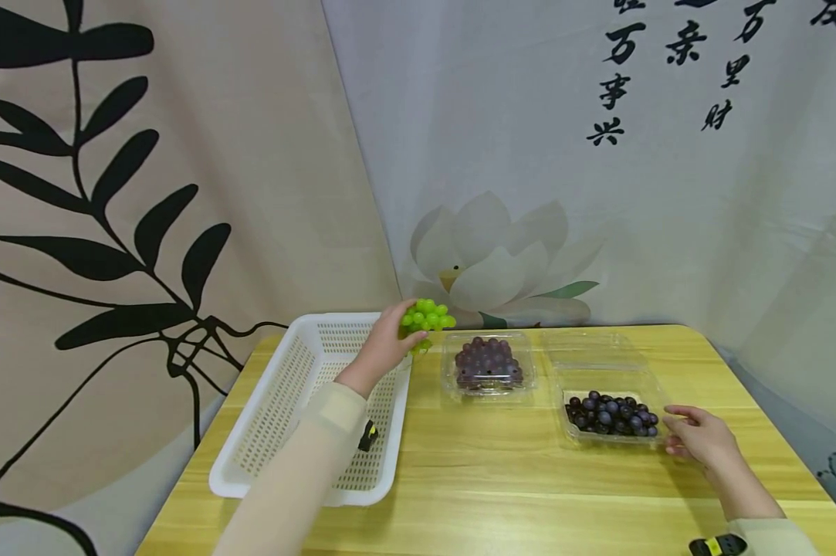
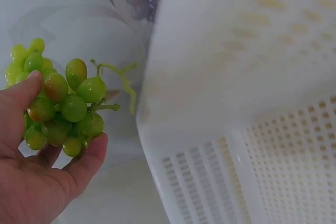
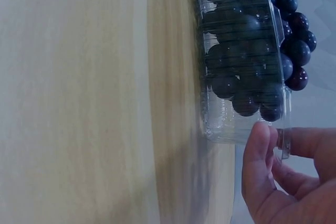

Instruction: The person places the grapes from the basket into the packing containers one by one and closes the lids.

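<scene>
Partly curled, left hand (image 1: 383,349) grips green grapes (image 2: 71,107); right hand (image 1: 702,439) pinches clear box (image 3: 231,131).

Soft light, faint shadows (wrist views dimmer)

Head high, forward-down over table (image 1: 501,471); wrists close-up; head, right wrist share clear box (image 1: 608,439).

At two o'clock in the head view, black characters (image 1: 686,45) on the pale cloth (image 1: 487,108) read 万事兴, 亲 and 万里财; others are cut off.
</scene>
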